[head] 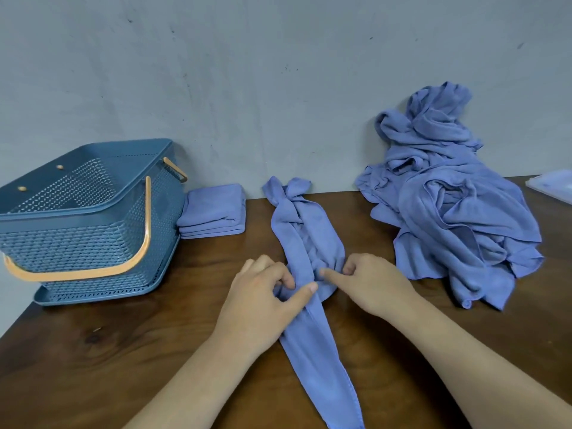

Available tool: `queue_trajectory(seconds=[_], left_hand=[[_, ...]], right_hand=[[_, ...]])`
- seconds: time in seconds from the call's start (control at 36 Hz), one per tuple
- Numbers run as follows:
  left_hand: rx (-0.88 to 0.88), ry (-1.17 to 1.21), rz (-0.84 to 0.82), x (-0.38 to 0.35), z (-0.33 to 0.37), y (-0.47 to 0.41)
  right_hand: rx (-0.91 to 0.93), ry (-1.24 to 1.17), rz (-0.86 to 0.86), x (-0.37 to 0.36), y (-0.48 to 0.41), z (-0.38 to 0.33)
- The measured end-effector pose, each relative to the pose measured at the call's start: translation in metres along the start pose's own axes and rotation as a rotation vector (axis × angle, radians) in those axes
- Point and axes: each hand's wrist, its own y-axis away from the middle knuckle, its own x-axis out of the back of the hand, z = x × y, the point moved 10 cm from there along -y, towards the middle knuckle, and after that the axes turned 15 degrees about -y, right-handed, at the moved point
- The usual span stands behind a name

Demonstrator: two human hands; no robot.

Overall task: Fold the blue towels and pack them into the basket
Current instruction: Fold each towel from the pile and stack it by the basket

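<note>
Pinching cloth with both grips at mid-bench. Nearest me, both bare forearms come in from the lower edge. Between them the tail of the bunched towel [309, 236] runs down toward my side of the bench [123, 351], which is dark brown wood with visible grain.

Left grip [266, 292]: closed on the towel, thumb and curled fingers pinching a fold at its left side. Right grip [368, 283]: also holding the towel, one digit stretched across the cloth toward the left grip, the others curled in at the towel's right edge. The two grips sit close together at the towel's narrow middle.

Past the grips the towel lies as a long rumpled strip. It widens, then tapers to a twisted end at the foot of the grey wall [247, 72].

Left side, well apart from the grips: the basket [86, 212], blue perforated plastic, upright on a flat blue base. One orange handle [136, 258] hangs down over its near face; a second shows at its far right corner. Just beside the basket's right side, at the back of the bench, sits a stack of folded towels [213, 212], squared and flat.

Right side, far: a loose pile of towels [448, 212], the same blue, heaped up against the wall and spilling forward over the bench. At the right edge, a pale flat object [554, 185], cut off; I cannot tell what it is.
</note>
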Motion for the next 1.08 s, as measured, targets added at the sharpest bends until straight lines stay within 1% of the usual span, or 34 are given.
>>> queue_trajectory(seconds=[0.06, 0.11, 0.17, 0.22, 0.28, 0.36, 0.39, 0.42, 0.47, 0.53, 0.58, 0.64, 0.69, 0.72, 0.75, 0.78, 0.83, 0.86, 0.89, 0.92, 0.94, 0.97, 1.03, 1.08], left_hand=[[-0.017, -0.047, -0.013, -0.004, 0.007, 0.002], [0.012, -0.147, -0.055, -0.013, 0.011, 0.004], [0.047, -0.286, -0.083, -0.02, 0.012, 0.004], [0.067, -0.316, -0.093, -0.024, 0.011, 0.003], [0.104, -0.155, -0.107, -0.028, 0.003, 0.002], [0.268, 0.304, -0.165, -0.033, -0.018, 0.001], [0.337, 0.476, -0.147, -0.032, -0.026, 0.0], [0.418, 0.627, -0.106, -0.03, -0.038, -0.001], [0.598, 0.857, -0.055, -0.029, -0.065, -0.001], [0.726, 1.01, -0.092, -0.033, -0.082, 0.001], [0.798, 1.048, -0.153, -0.037, -0.093, 0.005], [0.823, 0.953, -0.197, -0.039, -0.104, 0.007], [0.797, 0.798, -0.216, -0.034, -0.109, 0.005], [0.763, 0.698, -0.204, -0.027, -0.11, 0.003], [0.712, 0.563, -0.161, -0.016, -0.11, 0.001], [0.639, 0.378, -0.091, -0.001, -0.11, -0.001], [0.431, 0.019, 0.083, 0.032, -0.097, -0.006], [0.311, -0.058, 0.144, 0.044, -0.084, -0.009], [0.201, -0.031, 0.142, 0.049, -0.071, -0.011], [0.115, 0.077, 0.077, 0.046, -0.059, -0.012], [0.045, 0.177, -0.032, 0.036, -0.048, -0.011], [-0.035, 0.21, -0.154, 0.023, -0.035, -0.008], [-0.162, 0.068, -0.351, -0.002, -0.019, 0.002], [-0.18, -0.074, -0.476, -0.022, -0.021, 0.011]], right_hand=[[0.029, -0.009, -0.058, -0.01, 0.0, -0.003], [0.054, -0.083, -0.099, -0.016, -0.002, -0.006], [0.063, -0.214, -0.1, -0.017, -0.006, -0.006], [0.041, -0.371, -0.087, -0.014, -0.008, -0.006], [-0.018, -0.584, -0.083, -0.013, -0.009, -0.004], [-0.212, -1.027, -0.132, -0.023, -0.007, 0.002], [-0.268, -1.117, -0.132, -0.023, -0.006, 0.004], [-0.305, -1.154, -0.113, -0.02, -0.006, 0.007], [-0.336, -1.141, -0.06, -0.01, -0.007, 0.015], [-0.35, -1.095, -0.004, 0.0, -0.01, 0.025], [-0.357, -1.102, 0.041, 0.006, -0.014, 0.032], [-0.322, -1.139, 0.046, 0.009, -0.018, 0.031], [-0.252, -1.111, 0.011, 0.012, -0.019, 0.024], [-0.194, -1.033, 0.001, 0.015, -0.018, 0.019], [-0.109, -0.897, 0.004, 0.02, -0.017, 0.012], [0.002, -0.727, 0.019, 0.027, -0.015, 0.003], [0.249, -0.435, 0.036, 0.034, -0.006, -0.021], [0.351, -0.358, 0.002, 0.032, 0.0, -0.033], [0.426, -0.322, -0.066, 0.026, 0.007, -0.044], [0.472, -0.311, -0.156, 0.018, 0.013, -0.052], [0.497, -0.293, -0.245, 0.009, 0.019, -0.056], [0.514, -0.254, -0.314, 0.001, 0.024, -0.058], [0.552, -0.121, -0.39, -0.009, 0.029, -0.058], [0.594, 0.012, -0.416, -0.016, 0.03, -0.056]])
